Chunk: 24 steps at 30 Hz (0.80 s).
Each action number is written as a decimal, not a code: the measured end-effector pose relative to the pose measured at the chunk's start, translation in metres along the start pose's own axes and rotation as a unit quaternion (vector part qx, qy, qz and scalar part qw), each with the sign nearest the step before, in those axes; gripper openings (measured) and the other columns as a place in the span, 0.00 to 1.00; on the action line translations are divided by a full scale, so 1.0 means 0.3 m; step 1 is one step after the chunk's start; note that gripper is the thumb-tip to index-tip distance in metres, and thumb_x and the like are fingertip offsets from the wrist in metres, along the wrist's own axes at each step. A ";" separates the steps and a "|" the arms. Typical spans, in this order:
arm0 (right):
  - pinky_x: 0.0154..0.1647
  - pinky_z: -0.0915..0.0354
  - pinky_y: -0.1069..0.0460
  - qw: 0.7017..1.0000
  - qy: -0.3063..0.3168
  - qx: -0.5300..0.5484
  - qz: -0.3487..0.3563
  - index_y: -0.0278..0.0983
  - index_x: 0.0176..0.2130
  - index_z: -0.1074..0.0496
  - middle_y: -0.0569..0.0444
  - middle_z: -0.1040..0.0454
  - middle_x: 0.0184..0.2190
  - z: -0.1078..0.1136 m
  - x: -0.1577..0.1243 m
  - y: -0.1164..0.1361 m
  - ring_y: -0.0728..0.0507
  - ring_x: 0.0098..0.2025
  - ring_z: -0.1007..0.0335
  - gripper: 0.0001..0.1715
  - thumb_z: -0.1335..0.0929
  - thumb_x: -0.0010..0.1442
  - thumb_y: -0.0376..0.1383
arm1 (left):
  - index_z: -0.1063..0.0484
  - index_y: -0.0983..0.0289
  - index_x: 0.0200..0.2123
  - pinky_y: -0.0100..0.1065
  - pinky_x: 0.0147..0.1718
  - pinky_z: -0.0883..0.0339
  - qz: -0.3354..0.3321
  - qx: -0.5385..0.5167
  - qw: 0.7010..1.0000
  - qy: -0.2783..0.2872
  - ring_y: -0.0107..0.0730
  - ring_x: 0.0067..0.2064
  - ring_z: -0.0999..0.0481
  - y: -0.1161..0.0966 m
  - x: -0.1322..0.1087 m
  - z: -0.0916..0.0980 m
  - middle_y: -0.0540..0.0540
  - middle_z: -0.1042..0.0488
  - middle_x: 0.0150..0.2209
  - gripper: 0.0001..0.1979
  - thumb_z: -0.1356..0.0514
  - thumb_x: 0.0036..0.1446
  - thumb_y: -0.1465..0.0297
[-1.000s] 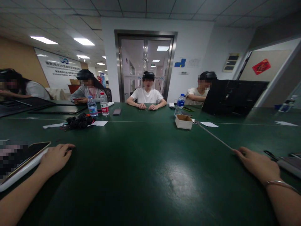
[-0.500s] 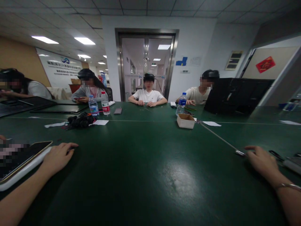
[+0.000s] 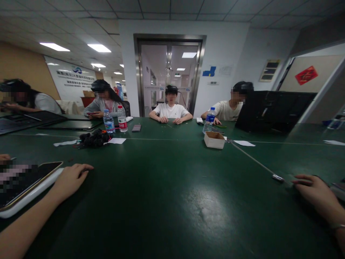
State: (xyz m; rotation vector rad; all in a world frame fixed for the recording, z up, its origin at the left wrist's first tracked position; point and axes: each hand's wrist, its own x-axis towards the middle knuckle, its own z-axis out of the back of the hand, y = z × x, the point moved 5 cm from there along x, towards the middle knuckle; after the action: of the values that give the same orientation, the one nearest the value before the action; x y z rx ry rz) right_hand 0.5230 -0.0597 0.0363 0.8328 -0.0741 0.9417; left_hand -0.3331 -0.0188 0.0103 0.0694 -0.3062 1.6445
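Note:
My left hand (image 3: 70, 180) lies flat on the green table (image 3: 167, 194), fingers stretched out and holding nothing. Its edge touches a white case (image 3: 29, 196) that carries a dark phone (image 3: 25, 178). My right hand (image 3: 316, 194) rests low at the right edge, fingers drawn together and pointing left. They meet the near end of a thin metal rod (image 3: 253, 160), just behind its silver tip (image 3: 277, 177). The rod runs diagonally back to a small cardboard box (image 3: 214, 140).
Several people sit around the far and left sides, some with phones. Two water bottles (image 3: 115, 121), a black bundle (image 3: 94, 139), paper slips, another bottle (image 3: 209, 120) and an open black laptop (image 3: 272, 111) stand on the far half. A grey object (image 3: 339, 190) lies beside my right hand.
My right hand has slid to the right along the table, uncovering the rod's silver tip. My left hand has stayed in place; the view shifted slightly.

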 end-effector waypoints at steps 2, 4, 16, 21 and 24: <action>0.29 0.43 0.43 0.992 0.042 0.065 -0.103 0.44 0.19 0.34 0.40 0.27 0.23 0.003 -0.031 0.001 0.44 0.21 0.36 0.11 0.32 0.38 0.27 | 0.27 0.56 0.41 0.41 0.50 0.40 -0.041 -0.044 0.998 -0.005 0.40 0.47 0.29 -0.028 -0.001 0.001 0.50 0.24 0.43 0.16 0.51 0.55 0.61; 0.30 0.43 0.42 0.984 0.048 0.088 -0.147 0.44 0.20 0.33 0.42 0.28 0.24 0.011 -0.054 0.014 0.44 0.22 0.37 0.13 0.31 0.37 0.26 | 0.27 0.56 0.40 0.42 0.50 0.39 -0.070 -0.078 0.994 -0.002 0.40 0.48 0.30 -0.063 0.001 -0.002 0.50 0.24 0.44 0.16 0.50 0.55 0.59; 0.40 0.42 0.40 0.964 -0.182 -0.076 0.177 0.36 0.41 0.29 0.36 0.31 0.36 0.054 -0.163 0.385 0.33 0.45 0.40 0.16 0.38 0.52 0.33 | 0.29 0.61 0.33 0.36 0.41 0.39 -0.213 -0.223 0.949 0.065 0.37 0.40 0.32 -0.621 0.041 -0.055 0.55 0.30 0.35 0.20 0.53 0.60 0.54; 0.45 0.39 0.45 0.925 0.042 0.040 0.376 0.38 0.38 0.30 0.47 0.33 0.36 -0.196 -0.395 0.737 0.40 0.42 0.36 0.12 0.38 0.53 0.30 | 0.35 0.62 0.24 0.32 0.32 0.42 -0.112 -0.487 0.861 0.091 0.31 0.29 0.36 -0.880 0.086 -0.119 0.51 0.35 0.26 0.22 0.55 0.60 0.53; 0.43 0.38 0.49 0.880 0.227 0.104 0.403 0.40 0.37 0.30 0.51 0.32 0.37 -0.392 -0.562 0.900 0.44 0.40 0.35 0.11 0.38 0.55 0.31 | 0.37 0.63 0.23 0.29 0.27 0.43 -0.006 -0.681 0.717 0.148 0.26 0.25 0.38 -1.002 0.117 -0.190 0.50 0.37 0.23 0.20 0.54 0.60 0.57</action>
State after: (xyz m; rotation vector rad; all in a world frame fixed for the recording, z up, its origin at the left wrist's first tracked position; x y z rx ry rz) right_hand 0.1870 -0.0142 0.0491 0.7571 0.1013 1.9467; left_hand -0.0326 0.0488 0.0106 -1.2941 -1.1842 1.0301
